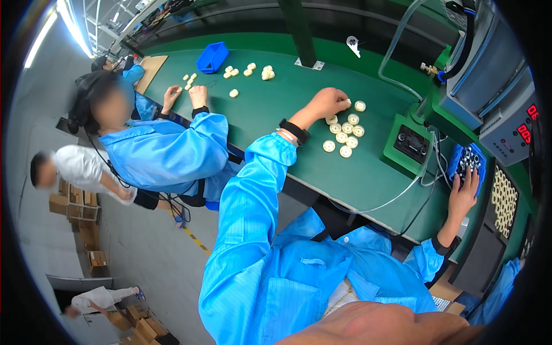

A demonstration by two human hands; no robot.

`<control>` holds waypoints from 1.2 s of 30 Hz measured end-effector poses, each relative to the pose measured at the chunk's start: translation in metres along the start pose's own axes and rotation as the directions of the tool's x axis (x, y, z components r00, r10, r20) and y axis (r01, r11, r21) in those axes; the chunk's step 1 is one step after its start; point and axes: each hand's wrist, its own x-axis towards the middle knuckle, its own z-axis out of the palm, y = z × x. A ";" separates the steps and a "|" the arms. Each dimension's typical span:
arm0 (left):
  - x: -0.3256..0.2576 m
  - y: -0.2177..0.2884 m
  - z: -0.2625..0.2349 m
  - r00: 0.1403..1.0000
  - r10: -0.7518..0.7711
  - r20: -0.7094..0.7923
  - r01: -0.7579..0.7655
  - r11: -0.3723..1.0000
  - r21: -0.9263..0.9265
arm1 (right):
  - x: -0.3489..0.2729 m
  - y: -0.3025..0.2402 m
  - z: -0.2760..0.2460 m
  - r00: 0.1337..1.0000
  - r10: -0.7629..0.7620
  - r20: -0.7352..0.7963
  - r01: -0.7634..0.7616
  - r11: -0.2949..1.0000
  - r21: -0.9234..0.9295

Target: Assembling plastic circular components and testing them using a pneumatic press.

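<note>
Blue sleeves of the person's smock fill the lower middle, both forearms reaching up onto the green bench (270,109). On the left side, the left hand (328,102) lies curled, knuckles up, over the near end of a cluster of cream rings (345,133); its fingertips pinch one ring at the cluster's upper edge, though the grip itself is mostly hidden. Those rings lie flat, holes facing up, and the cluster's long axis runs from the hand down toward the bench's front edge. Over at the right, the right hand (464,192) rests with fingers spread on a blue tray (468,158) studded with dark pegs, beside a green fixture block (411,144). Farther along the bench, a co-worker's hands (184,95) handle more rings near a blue bin (213,57).
</note>
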 end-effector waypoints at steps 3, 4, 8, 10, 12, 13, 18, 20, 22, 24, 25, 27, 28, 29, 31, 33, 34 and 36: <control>0.003 0.002 -0.004 0.983 -0.156 0.097 0.171 0.969 -0.179 | -0.001 -0.005 -0.005 1.000 -0.015 -0.025 0.015 1.000 0.002; 0.002 0.002 -0.005 0.960 -0.234 0.153 0.264 0.939 -0.221 | -0.001 -0.004 -0.005 1.000 -0.013 -0.021 0.013 1.000 -0.002; -0.001 -0.002 0.003 0.992 0.099 -0.072 -0.090 0.988 0.123 | -0.002 0.007 0.001 0.999 -0.034 -0.041 0.034 0.999 -0.003; -0.002 0.001 0.005 0.988 0.104 -0.114 -0.078 0.974 0.211 | -0.002 0.012 0.003 0.997 -0.054 -0.047 0.054 0.999 0.005; -0.004 0.002 0.003 0.986 0.109 -0.127 -0.076 0.967 0.241 | -0.001 0.011 0.003 0.997 -0.064 -0.040 0.065 0.998 0.013; -0.007 0.005 0.000 0.985 0.104 -0.134 -0.068 0.967 0.247 | -0.002 0.011 0.003 0.997 -0.059 -0.043 0.060 0.998 0.017; -0.006 -0.018 -0.032 0.956 -0.007 -0.294 0.109 0.937 0.332 | -0.001 0.012 0.004 0.998 -0.049 -0.028 0.049 0.999 0.004; -0.001 -0.045 -0.059 0.877 -0.109 -0.468 0.276 0.912 0.304 | -0.001 0.012 0.003 0.999 -0.046 -0.022 0.046 0.999 0.003; -0.001 -0.092 -0.089 0.789 -0.196 -0.582 0.420 0.863 0.279 | 0.002 0.010 0.003 0.999 -0.050 -0.017 0.050 0.999 0.007; -0.006 -0.115 -0.113 0.712 -0.231 -0.663 0.545 0.777 0.314 | 0.003 0.007 0.003 0.999 -0.045 -0.007 0.045 0.999 -0.004; -0.008 -0.121 -0.123 0.676 -0.234 -0.699 0.599 0.726 0.337 | 0.002 0.009 0.004 0.999 -0.045 -0.011 0.045 0.999 -0.001; -0.006 -0.142 -0.142 0.657 -0.340 -0.673 0.653 0.704 0.281 | 0.002 0.010 0.002 0.998 -0.049 -0.026 0.051 0.997 0.063; -0.005 -0.152 -0.147 0.594 -0.388 -0.705 0.709 0.666 0.232 | 0.002 0.006 -0.004 0.999 -0.038 -0.010 0.038 0.998 0.043; -0.006 -0.163 -0.153 0.527 -0.431 -0.733 0.760 0.625 0.179 | 0.003 0.006 -0.003 0.999 -0.044 -0.018 0.045 0.998 0.048; -0.004 -0.177 -0.165 0.508 -0.498 -0.703 0.784 0.605 0.139 | 0.000 0.011 0.000 0.999 -0.042 -0.030 0.043 0.997 0.059; -0.004 -0.190 -0.173 0.457 -0.561 -0.690 0.826 0.555 0.096 | -0.001 0.013 0.002 0.998 -0.048 -0.051 0.051 0.997 0.061; -0.005 -0.196 -0.177 0.458 -0.577 -0.676 0.836 0.537 0.109 | -0.002 0.014 0.002 0.997 -0.049 -0.052 0.053 0.996 0.066; -0.007 -0.205 -0.182 0.468 -0.597 -0.652 0.839 0.532 0.115 | -0.002 0.013 0.001 0.997 -0.050 -0.059 0.055 0.995 0.078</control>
